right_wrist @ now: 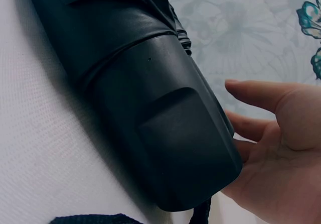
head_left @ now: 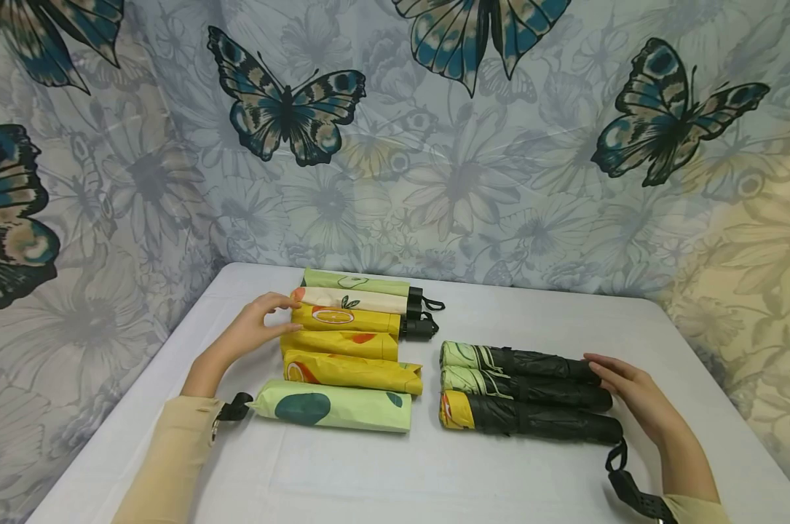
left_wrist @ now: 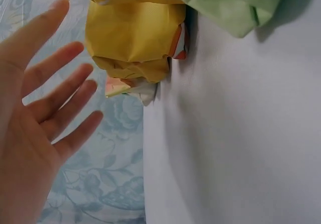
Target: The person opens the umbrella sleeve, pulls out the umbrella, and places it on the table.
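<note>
1. Location: two groups lie crosswise on a white cloth-covered table [head_left: 342, 480]. The left row has six bundles in printed fabric sleeves; the right group is three folded black umbrellas.
2. Left hand [head_left: 250, 327]: fingers spread, pinching nothing. It is nearest the left end of a yellow fabric sleeve with an orange-slice print [head_left: 362, 320], which has a black handle at its right. Contact cannot be confirmed.
3. Right hand [head_left: 640, 393]: fingers extended, not curled round anything, beside the handle ends. It is nearest the black umbrella with a light-green patterned end [head_left: 539, 364], farthest of its group. Whether it touches cannot be told.
4. Judged step: tending the row ends. Recommended: use flat fingertips and light, even pressure along each bundle's length.
5. Caution: the yellow sleeve with a ragged right edge [head_left: 355, 372] looks slack and would probably crumple if pushed; support it from beneath.
6. Caution: the black umbrella with a yellow patterned end [head_left: 545, 421] has a black cord [right_wrist: 201, 211] near the right wrist. Clear it, since it could snag.
</note>
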Demonstrator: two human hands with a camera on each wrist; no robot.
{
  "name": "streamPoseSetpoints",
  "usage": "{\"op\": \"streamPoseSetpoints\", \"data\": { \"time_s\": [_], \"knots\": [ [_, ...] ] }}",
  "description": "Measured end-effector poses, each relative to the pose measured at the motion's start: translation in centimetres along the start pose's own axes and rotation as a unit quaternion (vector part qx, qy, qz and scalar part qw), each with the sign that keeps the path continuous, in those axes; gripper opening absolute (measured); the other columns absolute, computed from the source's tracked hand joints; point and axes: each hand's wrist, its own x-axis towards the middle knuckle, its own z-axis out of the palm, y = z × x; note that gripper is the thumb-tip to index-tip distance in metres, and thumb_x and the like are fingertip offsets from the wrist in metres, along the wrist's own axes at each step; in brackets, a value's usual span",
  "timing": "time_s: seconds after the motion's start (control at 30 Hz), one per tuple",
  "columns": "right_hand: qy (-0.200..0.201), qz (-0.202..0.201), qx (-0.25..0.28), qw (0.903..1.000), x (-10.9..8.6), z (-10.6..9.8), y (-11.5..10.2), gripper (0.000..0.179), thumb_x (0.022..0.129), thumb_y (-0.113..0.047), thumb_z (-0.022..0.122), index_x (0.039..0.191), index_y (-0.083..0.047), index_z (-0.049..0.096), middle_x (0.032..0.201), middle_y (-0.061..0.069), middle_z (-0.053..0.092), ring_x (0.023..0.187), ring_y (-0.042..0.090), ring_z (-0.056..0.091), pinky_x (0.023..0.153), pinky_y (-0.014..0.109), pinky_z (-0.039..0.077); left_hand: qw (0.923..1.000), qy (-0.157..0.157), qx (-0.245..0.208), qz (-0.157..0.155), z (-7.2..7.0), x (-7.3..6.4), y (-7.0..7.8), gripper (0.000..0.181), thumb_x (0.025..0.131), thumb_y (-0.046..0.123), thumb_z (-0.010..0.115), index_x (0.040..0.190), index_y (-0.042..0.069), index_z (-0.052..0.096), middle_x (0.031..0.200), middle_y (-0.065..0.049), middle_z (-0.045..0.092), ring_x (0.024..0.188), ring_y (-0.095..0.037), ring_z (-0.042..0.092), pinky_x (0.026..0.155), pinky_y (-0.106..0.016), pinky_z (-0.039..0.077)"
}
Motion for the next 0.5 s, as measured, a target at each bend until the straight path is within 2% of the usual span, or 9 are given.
{"op": "streamPoseSetpoints", "data": {
  "time_s": [0.13,0.37,0.5],
  "knots": [
    [0.007,-0.005,-0.007,0.9999,-0.1,0.1,0.1,0.072,0.101,-0.051,0.043,0.150,0.001,0.033,0.128,-0.023,0.043,0.101,-0.023,0.033,0.080,0.006,0.041,0.9997,0.008,0.005,-0.023,-0.2,0.4,-0.2,0.045,0.089,0.023,0.072,0.129,0.006,0.060,0.130,-0.016,0.058,0.122,-0.037,0.052,0.104,-0.057,0.041],
    [0.013,-0.010,-0.019,0.9997,-0.2,0.5,0.0,0.071,0.102,-0.048,0.042,0.149,0.004,0.033,0.142,0.004,0.042,0.100,-0.025,0.032,0.081,0.005,0.041,0.9982,-0.023,0.024,-0.051,-1.7,1.1,-0.2,0.044,0.092,0.020,0.068,0.133,0.007,0.057,0.134,-0.018,0.055,0.125,-0.039,0.049,0.104,-0.060,0.041],
    [0.011,-0.011,-0.020,0.9997,-0.1,0.6,0.1,0.071,0.103,-0.048,0.041,0.149,0.005,0.032,0.146,0.011,0.038,0.101,-0.024,0.030,0.081,0.005,0.041,0.9973,-0.029,0.039,-0.055,-2.5,1.7,-0.1,0.045,0.093,0.022,0.067,0.133,0.005,0.056,0.134,-0.019,0.055,0.125,-0.040,0.049,0.105,-0.060,0.041]
  ]
}}
